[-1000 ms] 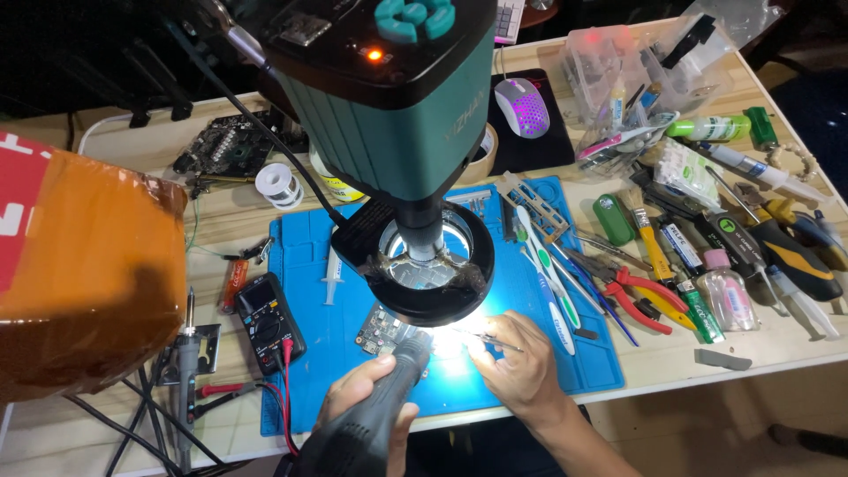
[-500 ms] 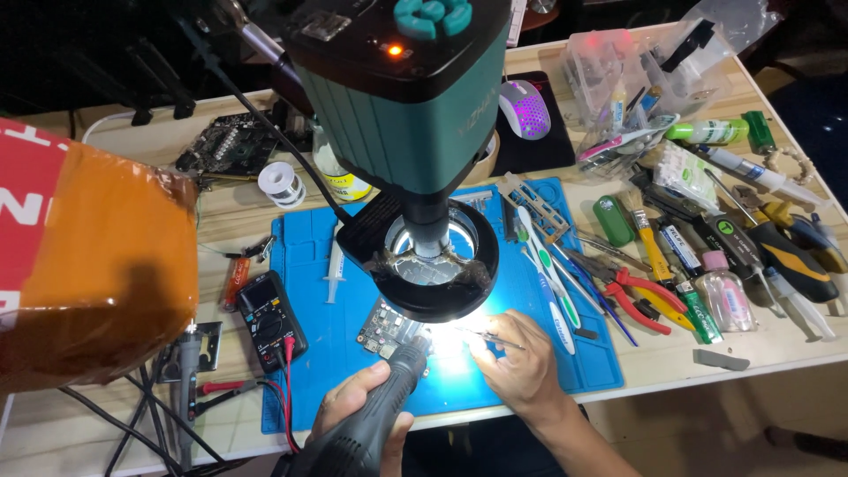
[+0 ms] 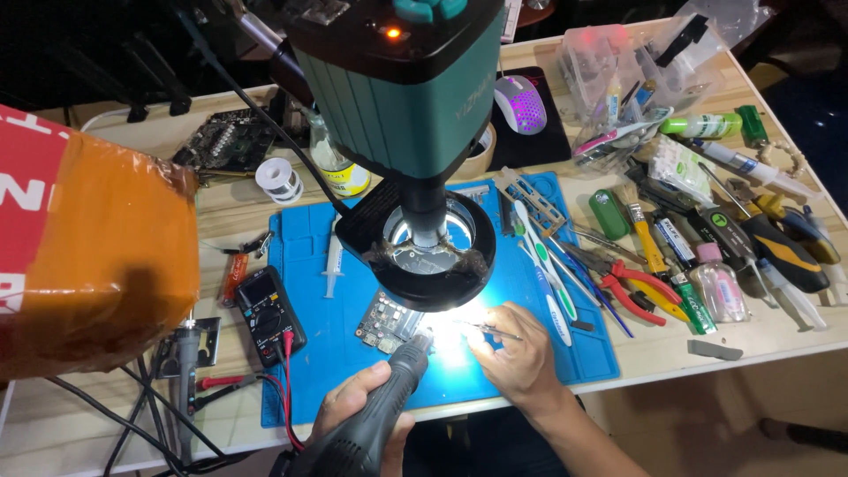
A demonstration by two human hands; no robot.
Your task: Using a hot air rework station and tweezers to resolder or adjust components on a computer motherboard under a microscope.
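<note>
Meanwhile, little has shifted over the last second: at near left the left hand [image 3: 358, 417] still has its fingers wrapped tight around the dark hot-air handpiece [image 3: 375, 422], its nozzle aimed at the brightly lit spot on the blue work mat [image 3: 305, 265]. Just left of that spot lies the small circuit board [image 3: 387, 318], unmoved under the green microscope [image 3: 402, 84]. Right of it, the right hand [image 3: 519, 358] keeps pinching thin tweezers [image 3: 488, 329], so the heating work looks steady.

Glare from the ring light [image 3: 430, 265] above my fingers [image 3: 495, 340] washes out the blue mat [image 3: 565, 353] beside them; the box [image 3: 88, 238] far left looms blurred; corners beyond stay dim.
</note>
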